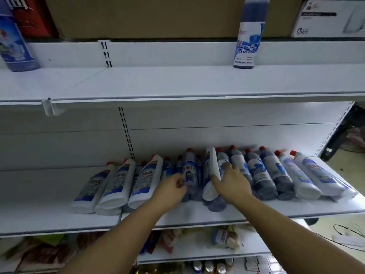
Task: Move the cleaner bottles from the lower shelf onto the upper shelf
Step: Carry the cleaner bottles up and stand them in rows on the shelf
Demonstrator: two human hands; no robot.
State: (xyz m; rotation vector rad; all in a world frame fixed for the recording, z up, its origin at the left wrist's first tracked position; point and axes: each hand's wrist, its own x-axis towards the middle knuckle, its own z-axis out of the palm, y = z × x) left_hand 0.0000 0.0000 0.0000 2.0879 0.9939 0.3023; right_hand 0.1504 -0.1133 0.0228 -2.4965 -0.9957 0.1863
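Several cleaner bottles with red caps lie in a row on the lower shelf (197, 214), white ones (116, 184) at the left and far right, dark blue ones (262, 175) between. My right hand (230, 183) grips a white bottle (211, 171) tilted on edge in the middle of the row. My left hand (173, 186) is loosely curled beside a small blue-labelled bottle (190, 173), touching it; a firm grip does not show. One blue bottle (249, 34) stands upright on the upper shelf (158, 82), another (13, 42) at its far left.
Cardboard boxes (158, 16) sit on top behind the upper shelf, a white box (331, 18) at the right. Slotted uprights (126, 133) run down the back panel. Packaged goods (225, 237) fill the shelf below. The floor with cables (347, 232) shows at the right.
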